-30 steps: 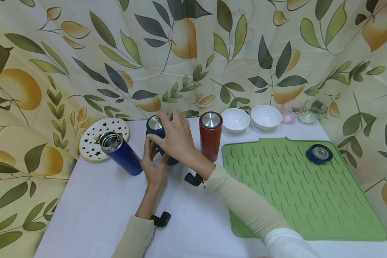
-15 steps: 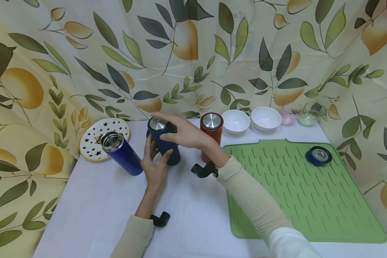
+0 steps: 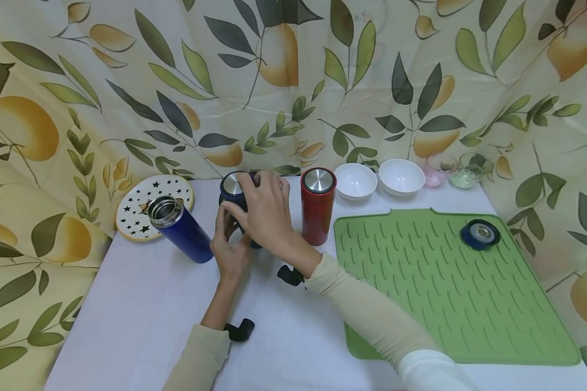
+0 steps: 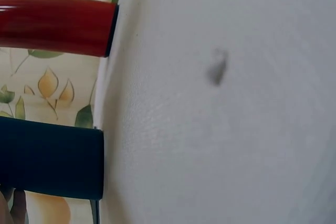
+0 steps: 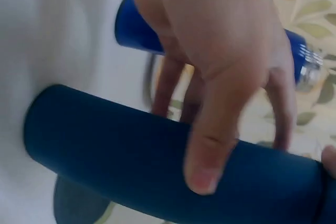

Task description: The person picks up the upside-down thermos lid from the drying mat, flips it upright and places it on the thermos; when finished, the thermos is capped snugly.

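Note:
A dark blue vacuum flask [image 5: 121,150] stands upright on the white table, its lid [image 3: 232,184] capped with a steel disc. Around its body is my left hand [image 3: 231,258]; the right wrist view shows that thumb [image 5: 205,166] across the near side and the fingers behind. From above, my right hand [image 3: 268,214] grips the lid, thumb in front and fingers over the far side. Just left of the hands stands a bright blue flask [image 3: 188,236] with its steel mouth uncovered. On the right is a red flask [image 3: 318,217] with a steel-topped lid.
A green mat [image 3: 435,304] covers the table's right side and bears a loose dark blue lid [image 3: 480,234]. Two white bowls [image 3: 356,187] and two small glasses [image 3: 440,171] line the back. A star-patterned round board [image 3: 132,217] lies back left, before a leaf-print cloth [image 3: 293,108].
Half a second ago my right hand had its fingers spread and wrist swung to the right; now it grips the lid again, as one second ago. My left hand has kept its hold.

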Tool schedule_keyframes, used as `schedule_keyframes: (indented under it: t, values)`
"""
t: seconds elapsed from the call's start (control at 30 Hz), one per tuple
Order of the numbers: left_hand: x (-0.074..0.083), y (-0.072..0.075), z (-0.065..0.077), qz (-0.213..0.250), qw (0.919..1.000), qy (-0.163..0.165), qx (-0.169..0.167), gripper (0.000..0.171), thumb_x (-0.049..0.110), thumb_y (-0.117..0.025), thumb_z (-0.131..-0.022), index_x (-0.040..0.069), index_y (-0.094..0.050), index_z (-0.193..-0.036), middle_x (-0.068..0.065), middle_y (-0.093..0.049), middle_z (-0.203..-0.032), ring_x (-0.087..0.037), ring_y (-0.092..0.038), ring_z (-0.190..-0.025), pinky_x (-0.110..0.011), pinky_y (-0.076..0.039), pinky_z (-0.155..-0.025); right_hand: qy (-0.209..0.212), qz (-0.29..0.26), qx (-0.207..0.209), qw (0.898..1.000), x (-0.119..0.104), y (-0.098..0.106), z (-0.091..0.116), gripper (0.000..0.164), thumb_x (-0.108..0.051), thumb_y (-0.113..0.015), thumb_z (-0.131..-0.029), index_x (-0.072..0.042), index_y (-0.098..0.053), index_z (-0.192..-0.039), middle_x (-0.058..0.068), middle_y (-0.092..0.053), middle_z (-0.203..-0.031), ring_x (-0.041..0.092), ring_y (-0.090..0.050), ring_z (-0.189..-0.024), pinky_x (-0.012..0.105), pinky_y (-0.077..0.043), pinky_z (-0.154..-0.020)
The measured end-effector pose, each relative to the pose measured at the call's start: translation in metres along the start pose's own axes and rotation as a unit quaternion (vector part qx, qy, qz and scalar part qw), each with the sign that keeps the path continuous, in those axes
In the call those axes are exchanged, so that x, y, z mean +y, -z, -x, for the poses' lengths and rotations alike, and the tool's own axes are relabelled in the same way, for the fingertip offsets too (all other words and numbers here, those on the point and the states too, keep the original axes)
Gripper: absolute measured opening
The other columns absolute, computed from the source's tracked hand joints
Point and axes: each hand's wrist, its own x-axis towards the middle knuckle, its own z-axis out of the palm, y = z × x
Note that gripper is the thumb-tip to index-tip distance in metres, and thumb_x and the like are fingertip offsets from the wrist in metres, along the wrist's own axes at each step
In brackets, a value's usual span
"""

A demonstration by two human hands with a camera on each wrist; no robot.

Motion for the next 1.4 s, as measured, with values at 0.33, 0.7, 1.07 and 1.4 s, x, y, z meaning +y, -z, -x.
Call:
schedule_keyframes:
  t: [0.33,0.7,1.07,1.4]
  values:
    - [0.001,-0.002,-0.003,0.011,0.9997,0.022,-0.001,0.08,-0.002,-0.078,-0.069,0.008,-0.039,-0.139,-0.017,-0.056,-0.123,-0.034,-0.058,-0.104,-0.05,-0.047,-0.083,0.007,-0.324,-0.231,0.917,0.037,0.019,-0.018,0.057,-0.023,-0.061,-0.088,-0.025,-0.038,-0.141,-0.004,-0.039,-0.139,0.012,-0.038,-0.124,0.038,-0.037,-0.099]
    - [-0.007,-0.002,-0.002,0.001,0.9998,0.018,0.001,0.076,-0.004,-0.073,-0.074,0.007,-0.037,-0.14,-0.015,-0.056,-0.124,-0.03,-0.056,-0.108,-0.049,-0.047,-0.085,0.023,-0.107,-0.053,0.993,0.01,0.007,-0.006,0.056,-0.034,-0.073,-0.078,-0.016,-0.053,-0.128,0.004,-0.058,-0.12,0.02,-0.049,-0.111,0.041,-0.037,-0.093]
    - [0.001,0.001,-0.004,0.016,0.9996,0.023,-0.007,0.079,-0.002,-0.077,-0.07,0.006,-0.038,-0.139,-0.018,-0.057,-0.121,-0.034,-0.057,-0.106,-0.049,-0.047,-0.085,-0.005,-0.356,-0.194,0.914,0.034,0.011,-0.017,0.055,-0.022,-0.064,-0.087,-0.022,-0.043,-0.137,-0.006,-0.04,-0.138,0.008,-0.038,-0.123,0.034,-0.037,-0.099]
    - [0.004,-0.004,-0.002,0.0,0.9997,0.022,0.012,0.078,-0.001,-0.076,-0.072,0.007,-0.038,-0.139,-0.018,-0.056,-0.122,-0.035,-0.058,-0.104,-0.049,-0.047,-0.086,0.0,-0.268,-0.09,0.959,0.027,0.002,-0.006,0.05,-0.028,-0.071,-0.081,-0.024,-0.055,-0.128,-0.003,-0.053,-0.129,0.015,-0.042,-0.124,0.038,-0.036,-0.1]
